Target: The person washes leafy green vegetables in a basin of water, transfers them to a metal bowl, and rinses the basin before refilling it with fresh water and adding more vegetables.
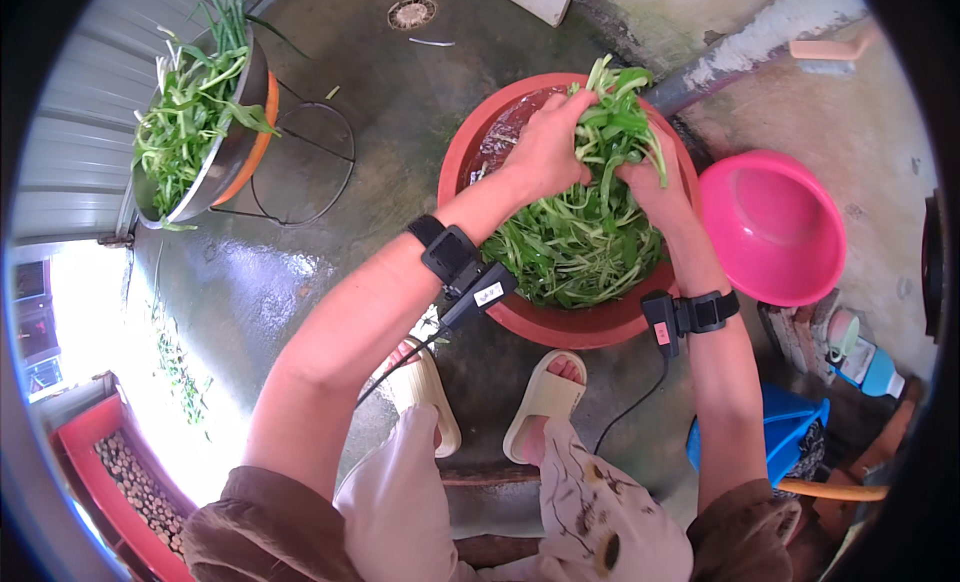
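A large reddish plastic tub (457, 169) stands on the wet floor in front of my feet, with water and a mass of long-stemmed leafy greens (577, 244) in it. Over the tub's far half, a bunch of greens (613, 121) is raised between my two hands. My left hand (551, 143) grips the bunch from its left side, fingers curled over the top. On the other side my right hand (656, 173) holds it, its fingers partly hidden by leaves. Each forearm wears a black strap with a small cabled device.
A bright pink basin (772, 226) leans beside the tub on the right. To the left, a metal bowl (251, 94) of greens and scallions rests on a wire stand (352, 158). A blue dustpan (787, 432) lies near my right elbow. A drain (412, 13) is set in the floor.
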Tool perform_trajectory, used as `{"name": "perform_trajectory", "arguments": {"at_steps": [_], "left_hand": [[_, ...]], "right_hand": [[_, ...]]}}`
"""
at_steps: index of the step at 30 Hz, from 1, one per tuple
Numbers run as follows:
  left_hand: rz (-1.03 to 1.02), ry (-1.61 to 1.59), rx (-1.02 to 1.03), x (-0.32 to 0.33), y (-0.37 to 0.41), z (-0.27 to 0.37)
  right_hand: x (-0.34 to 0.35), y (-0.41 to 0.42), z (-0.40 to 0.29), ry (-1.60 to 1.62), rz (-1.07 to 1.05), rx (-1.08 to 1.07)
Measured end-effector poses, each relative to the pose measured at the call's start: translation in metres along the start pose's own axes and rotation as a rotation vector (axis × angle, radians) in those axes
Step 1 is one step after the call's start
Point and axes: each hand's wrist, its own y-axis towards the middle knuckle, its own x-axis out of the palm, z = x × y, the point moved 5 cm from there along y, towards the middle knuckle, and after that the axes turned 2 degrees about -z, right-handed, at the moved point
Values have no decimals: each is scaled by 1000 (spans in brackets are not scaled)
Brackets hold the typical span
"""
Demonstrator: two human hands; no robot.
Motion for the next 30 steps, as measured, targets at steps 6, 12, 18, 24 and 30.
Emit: {"name": "perform_trajectory", "arguments": {"at_steps": [6,12,18,24,30], "left_hand": [[48,65,156,-50,21,88],[150,158,299,-99,35,165],[156,51,410,-137,35,234],[205,109,327,-152,27,253],[180,101,311,-132,40,212]], "right_hand": [[-32,11,-100,-19,40,-29],[-52,24,-196,-80,80,-102],[-86,42,-238,-150,134,-211],[-83,45,-261,-93,61,-174],[-66,38,-247,-69,54,-170]]}}
